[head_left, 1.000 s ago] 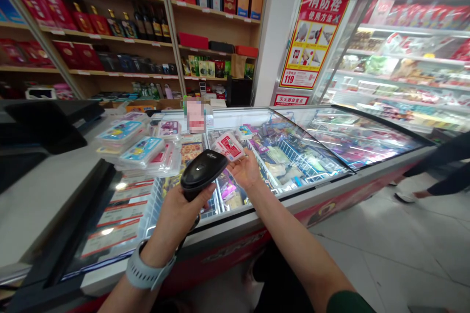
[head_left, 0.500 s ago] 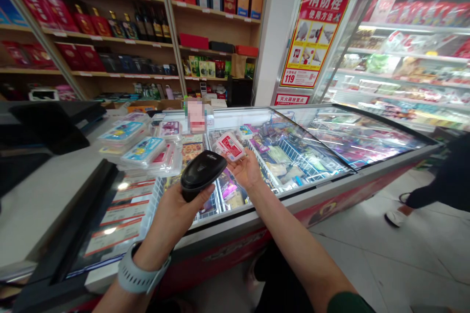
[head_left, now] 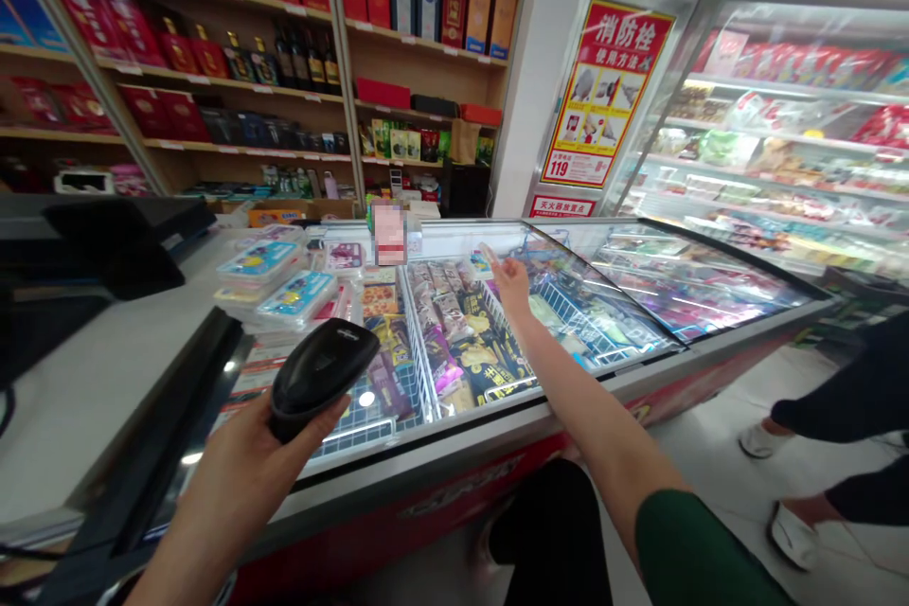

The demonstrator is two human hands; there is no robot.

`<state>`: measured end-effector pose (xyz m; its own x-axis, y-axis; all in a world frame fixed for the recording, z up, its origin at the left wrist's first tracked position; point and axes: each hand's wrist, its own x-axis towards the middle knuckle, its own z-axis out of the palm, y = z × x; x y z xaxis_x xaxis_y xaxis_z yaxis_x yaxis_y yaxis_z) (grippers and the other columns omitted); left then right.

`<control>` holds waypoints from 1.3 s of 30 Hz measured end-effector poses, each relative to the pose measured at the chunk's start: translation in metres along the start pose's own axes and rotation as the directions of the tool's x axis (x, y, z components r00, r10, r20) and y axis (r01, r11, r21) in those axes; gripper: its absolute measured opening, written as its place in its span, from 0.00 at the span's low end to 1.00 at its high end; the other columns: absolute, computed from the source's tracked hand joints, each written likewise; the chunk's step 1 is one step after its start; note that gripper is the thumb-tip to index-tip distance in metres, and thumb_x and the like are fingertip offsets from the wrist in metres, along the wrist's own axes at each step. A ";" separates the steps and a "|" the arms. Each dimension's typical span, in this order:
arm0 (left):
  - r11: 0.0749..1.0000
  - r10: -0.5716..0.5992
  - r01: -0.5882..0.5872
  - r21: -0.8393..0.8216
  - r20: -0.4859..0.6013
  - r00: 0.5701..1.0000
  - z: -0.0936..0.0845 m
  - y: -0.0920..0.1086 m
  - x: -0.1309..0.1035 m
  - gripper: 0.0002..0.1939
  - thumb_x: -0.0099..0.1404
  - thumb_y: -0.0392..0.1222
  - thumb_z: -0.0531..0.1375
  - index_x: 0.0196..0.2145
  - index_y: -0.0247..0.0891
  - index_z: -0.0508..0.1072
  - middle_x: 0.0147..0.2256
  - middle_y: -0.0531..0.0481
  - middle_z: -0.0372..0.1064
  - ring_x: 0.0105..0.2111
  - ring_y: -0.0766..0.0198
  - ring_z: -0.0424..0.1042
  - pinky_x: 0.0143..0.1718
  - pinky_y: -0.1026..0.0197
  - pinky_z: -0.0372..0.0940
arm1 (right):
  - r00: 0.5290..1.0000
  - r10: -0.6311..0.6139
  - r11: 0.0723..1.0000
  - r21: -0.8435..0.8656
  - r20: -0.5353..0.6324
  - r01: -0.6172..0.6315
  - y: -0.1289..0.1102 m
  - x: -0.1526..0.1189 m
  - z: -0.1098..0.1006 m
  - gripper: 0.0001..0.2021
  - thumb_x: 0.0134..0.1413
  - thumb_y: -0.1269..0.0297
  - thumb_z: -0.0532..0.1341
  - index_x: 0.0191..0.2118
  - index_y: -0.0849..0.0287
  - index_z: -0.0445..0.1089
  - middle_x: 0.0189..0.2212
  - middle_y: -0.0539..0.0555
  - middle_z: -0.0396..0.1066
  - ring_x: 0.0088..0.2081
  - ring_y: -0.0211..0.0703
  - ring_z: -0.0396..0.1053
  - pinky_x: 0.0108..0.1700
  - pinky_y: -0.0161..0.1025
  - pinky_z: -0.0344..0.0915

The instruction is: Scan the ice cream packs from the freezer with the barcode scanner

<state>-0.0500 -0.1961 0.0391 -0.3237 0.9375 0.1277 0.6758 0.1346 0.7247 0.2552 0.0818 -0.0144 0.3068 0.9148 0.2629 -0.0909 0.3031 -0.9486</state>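
My left hand [head_left: 238,469] is wrapped round the handle of a black barcode scanner [head_left: 323,374], held over the near left part of the chest freezer [head_left: 497,426]. My right hand [head_left: 509,284] reaches over the freezer with its fingers closed on the edge of a clear plastic box [head_left: 489,256]. The box is turned nearly edge-on, so its label hardly shows. Just beyond it lies a blue-labelled box [head_left: 476,263]. On the left, more flat plastic boxes [head_left: 294,296] with blue, purple and red labels sit stacked at the freezer's edge.
Bagged frozen goods [head_left: 483,341] lie among white wire baskets [head_left: 420,350] in the freezer. A counter [head_left: 43,407] with a dark screen [head_left: 106,246] is at left. Bottle shelves [head_left: 234,80] stand behind. Another person's legs [head_left: 830,398] are at right.
My right hand has moved away and to the right with the plastic box, turning its red label out of sight. The scanner in my left hand has come down and left.
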 end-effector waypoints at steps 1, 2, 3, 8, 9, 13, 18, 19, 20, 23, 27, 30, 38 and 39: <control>1.000 -0.002 0.002 -0.006 -0.003 1.000 -0.003 -0.003 0.000 0.29 0.48 0.70 0.60 0.30 0.40 0.75 0.20 0.49 0.72 0.24 0.54 0.72 0.20 0.62 0.60 | 0.998 -0.045 0.994 -0.097 -0.032 0.042 0.002 0.009 0.001 0.23 0.45 0.57 0.63 0.48 0.59 0.62 0.48 0.59 0.69 0.53 0.47 0.66 0.54 0.47 0.62; 1.000 -0.004 0.004 -0.014 -0.008 1.000 -0.005 -0.004 -0.001 0.29 0.48 0.70 0.60 0.30 0.40 0.75 0.21 0.48 0.73 0.24 0.54 0.72 0.20 0.62 0.61 | 0.995 -0.091 0.978 -0.192 -0.050 0.080 0.003 0.017 0.003 0.25 0.44 0.58 0.64 0.49 0.60 0.62 0.50 0.61 0.67 0.55 0.49 0.63 0.56 0.50 0.60; 1.000 -0.008 0.008 -0.024 -0.013 1.000 -0.007 -0.006 -0.002 0.29 0.48 0.70 0.60 0.31 0.40 0.76 0.21 0.48 0.73 0.23 0.54 0.72 0.20 0.62 0.61 | 0.989 -0.136 0.952 -0.283 -0.057 0.114 0.006 0.024 0.005 0.26 0.43 0.59 0.64 0.49 0.61 0.62 0.51 0.62 0.66 0.56 0.51 0.62 0.57 0.51 0.58; 0.997 -0.032 0.028 -0.072 -0.062 0.998 -0.018 -0.012 -0.005 0.30 0.48 0.70 0.61 0.34 0.40 0.76 0.24 0.48 0.75 0.28 0.53 0.74 0.24 0.62 0.63 | 0.963 -0.265 0.790 -0.564 0.036 0.239 0.025 0.037 0.022 0.27 0.43 0.64 0.64 0.52 0.64 0.62 0.52 0.65 0.64 0.56 0.54 0.59 0.59 0.51 0.54; 0.997 -0.030 0.025 -0.074 -0.066 0.997 -0.020 -0.013 -0.005 0.30 0.48 0.70 0.61 0.34 0.40 0.76 0.24 0.48 0.75 0.29 0.52 0.75 0.25 0.62 0.64 | 0.959 -0.277 0.758 -0.602 0.055 0.253 0.029 0.038 0.024 0.27 0.44 0.64 0.63 0.53 0.64 0.62 0.52 0.66 0.64 0.56 0.55 0.58 0.59 0.50 0.54; 0.998 -0.044 0.042 -0.045 -0.053 0.998 -0.030 -0.018 0.000 0.30 0.48 0.69 0.62 0.35 0.40 0.77 0.26 0.49 0.76 0.32 0.51 0.75 0.30 0.61 0.66 | 0.947 -0.305 0.645 -0.710 0.101 0.283 0.041 0.040 0.027 0.27 0.47 0.65 0.60 0.55 0.66 0.60 0.52 0.68 0.63 0.55 0.56 0.58 0.58 0.49 0.56; 0.996 -0.073 0.072 -0.059 -0.012 0.997 -0.039 -0.014 0.003 0.31 0.48 0.70 0.61 0.35 0.38 0.77 0.25 0.49 0.75 0.28 0.54 0.74 0.28 0.60 0.67 | 0.940 -0.321 0.562 -0.776 0.114 0.286 0.046 0.045 0.024 0.23 0.50 0.64 0.58 0.53 0.66 0.62 0.49 0.67 0.65 0.52 0.56 0.61 0.55 0.49 0.59; 0.995 -0.077 0.076 -0.066 -0.010 0.997 -0.040 -0.012 0.003 0.31 0.48 0.69 0.61 0.34 0.38 0.76 0.24 0.49 0.75 0.27 0.54 0.74 0.28 0.60 0.67 | 0.939 -0.323 0.552 -0.783 0.115 0.285 0.046 0.045 0.024 0.22 0.50 0.64 0.58 0.52 0.65 0.63 0.48 0.67 0.66 0.51 0.56 0.62 0.54 0.49 0.60; 0.994 -0.079 0.077 -0.075 -0.015 0.997 -0.039 -0.010 0.002 0.30 0.48 0.69 0.61 0.34 0.38 0.76 0.24 0.49 0.75 0.27 0.54 0.74 0.28 0.60 0.67 | 0.938 -0.326 0.545 -0.788 0.115 0.285 0.046 0.045 0.024 0.22 0.50 0.64 0.58 0.51 0.65 0.64 0.47 0.66 0.66 0.50 0.56 0.62 0.53 0.49 0.60; 0.993 -0.063 0.056 -0.101 -0.071 0.996 -0.036 -0.008 0.001 0.29 0.49 0.69 0.60 0.32 0.39 0.76 0.24 0.49 0.75 0.28 0.54 0.74 0.28 0.61 0.66 | 0.931 -0.347 0.536 -0.791 0.110 0.294 0.043 0.042 0.024 0.21 0.49 0.64 0.59 0.50 0.65 0.64 0.46 0.66 0.66 0.51 0.57 0.62 0.54 0.49 0.60; 0.996 -0.012 -0.001 -0.084 -0.159 0.987 -0.033 -0.012 0.005 0.27 0.50 0.67 0.61 0.33 0.40 0.77 0.28 0.48 0.77 0.32 0.52 0.75 0.30 0.61 0.66 | 0.913 -0.397 0.545 -0.776 0.097 0.319 0.033 0.030 0.027 0.21 0.51 0.63 0.58 0.51 0.64 0.63 0.51 0.67 0.63 0.56 0.59 0.57 0.57 0.53 0.56; 0.999 0.009 -0.018 -0.047 -0.174 0.985 -0.035 -0.018 0.010 0.26 0.51 0.65 0.62 0.35 0.40 0.77 0.31 0.48 0.78 0.36 0.50 0.76 0.33 0.61 0.67 | 0.906 -0.414 0.570 -0.751 0.089 0.334 0.023 0.017 0.039 0.19 0.54 0.64 0.56 0.51 0.64 0.64 0.52 0.68 0.63 0.57 0.60 0.57 0.58 0.54 0.54; 0.999 0.023 -0.029 -0.018 -0.279 0.960 -0.042 -0.014 0.014 0.24 0.51 0.63 0.62 0.36 0.39 0.77 0.28 0.48 0.77 0.34 0.52 0.76 0.32 0.62 0.66 | 0.893 -0.358 0.684 -0.574 0.273 0.450 -0.014 -0.038 0.129 0.15 0.59 0.56 0.55 0.46 0.60 0.66 0.40 0.57 0.70 0.40 0.46 0.69 0.46 0.42 0.65; 1.000 0.021 -0.025 -0.009 -0.286 0.958 -0.043 -0.014 0.013 0.24 0.51 0.62 0.62 0.35 0.39 0.77 0.28 0.48 0.77 0.33 0.52 0.75 0.32 0.62 0.65 | 0.882 -0.342 0.725 -0.507 0.324 0.467 -0.020 -0.047 0.142 0.15 0.59 0.55 0.55 0.46 0.59 0.66 0.40 0.57 0.70 0.41 0.46 0.69 0.47 0.43 0.65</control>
<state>-0.0926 -0.1992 0.0597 -0.4855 0.8091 0.3313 0.6775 0.1087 0.7274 0.1083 0.0704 0.0175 -0.0049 0.7897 0.6135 0.5573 0.5116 -0.6540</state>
